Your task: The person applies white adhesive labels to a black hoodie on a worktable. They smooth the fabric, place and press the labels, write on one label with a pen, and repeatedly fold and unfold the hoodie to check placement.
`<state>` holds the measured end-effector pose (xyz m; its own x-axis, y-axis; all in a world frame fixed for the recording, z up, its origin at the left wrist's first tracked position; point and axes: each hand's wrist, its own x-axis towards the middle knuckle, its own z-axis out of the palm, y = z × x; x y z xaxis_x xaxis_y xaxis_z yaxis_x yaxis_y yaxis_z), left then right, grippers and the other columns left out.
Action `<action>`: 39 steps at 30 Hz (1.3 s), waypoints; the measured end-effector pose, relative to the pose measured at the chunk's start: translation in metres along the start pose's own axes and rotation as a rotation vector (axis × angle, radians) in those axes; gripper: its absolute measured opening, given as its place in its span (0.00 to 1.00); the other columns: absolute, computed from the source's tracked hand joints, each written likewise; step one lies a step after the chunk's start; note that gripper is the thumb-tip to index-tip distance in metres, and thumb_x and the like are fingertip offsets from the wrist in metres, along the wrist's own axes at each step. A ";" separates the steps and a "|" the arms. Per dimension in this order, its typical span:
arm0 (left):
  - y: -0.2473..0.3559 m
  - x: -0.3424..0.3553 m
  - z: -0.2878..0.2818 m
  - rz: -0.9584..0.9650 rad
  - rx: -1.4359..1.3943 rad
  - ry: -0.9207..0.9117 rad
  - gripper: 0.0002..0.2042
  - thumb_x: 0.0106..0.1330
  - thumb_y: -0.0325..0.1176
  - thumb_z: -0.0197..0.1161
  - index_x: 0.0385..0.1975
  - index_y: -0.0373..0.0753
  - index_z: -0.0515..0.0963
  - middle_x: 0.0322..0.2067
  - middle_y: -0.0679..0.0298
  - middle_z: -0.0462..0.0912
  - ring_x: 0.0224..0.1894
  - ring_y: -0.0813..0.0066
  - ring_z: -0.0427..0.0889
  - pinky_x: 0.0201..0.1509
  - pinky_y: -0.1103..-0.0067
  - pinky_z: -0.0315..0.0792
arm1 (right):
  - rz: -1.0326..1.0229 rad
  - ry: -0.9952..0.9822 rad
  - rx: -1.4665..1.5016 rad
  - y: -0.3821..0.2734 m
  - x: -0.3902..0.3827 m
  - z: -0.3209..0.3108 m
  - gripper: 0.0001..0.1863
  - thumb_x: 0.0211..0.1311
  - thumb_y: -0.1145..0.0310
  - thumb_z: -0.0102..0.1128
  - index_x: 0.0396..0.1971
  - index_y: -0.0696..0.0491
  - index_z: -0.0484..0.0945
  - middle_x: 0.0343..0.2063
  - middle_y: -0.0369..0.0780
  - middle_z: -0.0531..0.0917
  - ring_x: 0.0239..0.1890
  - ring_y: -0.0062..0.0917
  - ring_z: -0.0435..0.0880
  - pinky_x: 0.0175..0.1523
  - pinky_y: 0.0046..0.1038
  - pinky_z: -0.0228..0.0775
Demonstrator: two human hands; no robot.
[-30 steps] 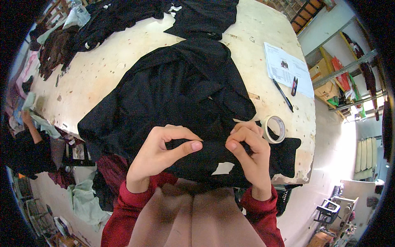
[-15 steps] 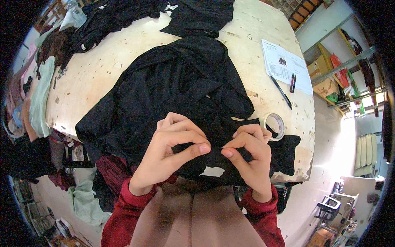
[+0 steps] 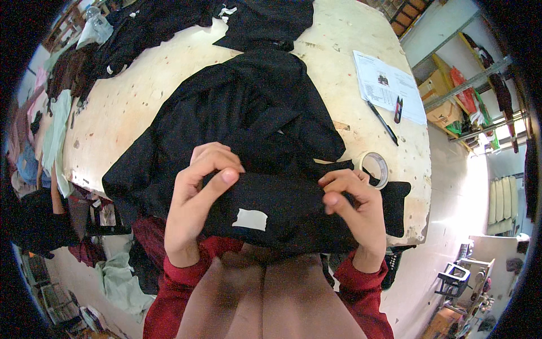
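Note:
A black garment (image 3: 226,107) lies bunched over the table in front of me, its near part reaching toward my lap. My left hand (image 3: 197,189) pinches a folded edge of the black cloth between thumb and fingers. Farther right along the same edge, my right hand (image 3: 358,206) grips the cloth, its thumb bent beneath the fingers. Between the hands the cloth is drawn fairly flat. A small white patch with ragged ends (image 3: 251,219) sits on the cloth, below and between the hands.
A roll of tape (image 3: 376,169) stands just beyond my right hand. Farther right are a printed sheet (image 3: 389,85), a black pen (image 3: 383,123) and small thread snips (image 3: 398,110). More black garments (image 3: 265,25) lie at the far side; pale green cloth (image 3: 55,135) hangs at the left edge.
My hands have moved apart, the left one more, going left and slightly away from me. The cloth between them has spread flatter, and the white patch has shifted left and nearer the left hand.

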<state>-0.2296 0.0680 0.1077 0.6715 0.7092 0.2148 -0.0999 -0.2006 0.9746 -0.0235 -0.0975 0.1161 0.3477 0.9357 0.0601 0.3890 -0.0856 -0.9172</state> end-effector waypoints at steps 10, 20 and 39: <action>-0.024 -0.003 -0.023 -0.228 -0.539 0.088 0.11 0.73 0.36 0.50 0.45 0.36 0.74 0.42 0.65 0.78 0.49 0.78 0.74 0.57 0.81 0.63 | 0.030 0.019 0.402 0.012 0.025 0.040 0.19 0.70 0.70 0.52 0.58 0.57 0.70 0.52 0.40 0.77 0.58 0.23 0.72 0.63 0.26 0.60; -0.029 -0.007 -0.012 -0.323 -0.749 0.163 0.11 0.74 0.34 0.47 0.46 0.36 0.72 0.44 0.66 0.78 0.48 0.78 0.75 0.57 0.79 0.66 | 0.221 0.050 0.588 0.002 0.012 0.051 0.19 0.60 0.71 0.65 0.51 0.58 0.76 0.35 0.34 0.82 0.39 0.14 0.78 0.45 0.18 0.70; -0.014 -0.005 -0.003 -0.302 -0.663 0.116 0.10 0.72 0.35 0.50 0.40 0.36 0.73 0.37 0.66 0.78 0.43 0.78 0.75 0.53 0.81 0.65 | 0.143 0.243 0.354 -0.009 0.002 0.048 0.20 0.60 0.72 0.65 0.53 0.56 0.75 0.38 0.37 0.82 0.39 0.19 0.80 0.47 0.20 0.70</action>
<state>-0.2339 0.0687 0.0935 0.6620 0.7429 -0.0996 -0.3702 0.4396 0.8184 -0.0666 -0.0783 0.1055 0.5834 0.8118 -0.0254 0.0215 -0.0467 -0.9987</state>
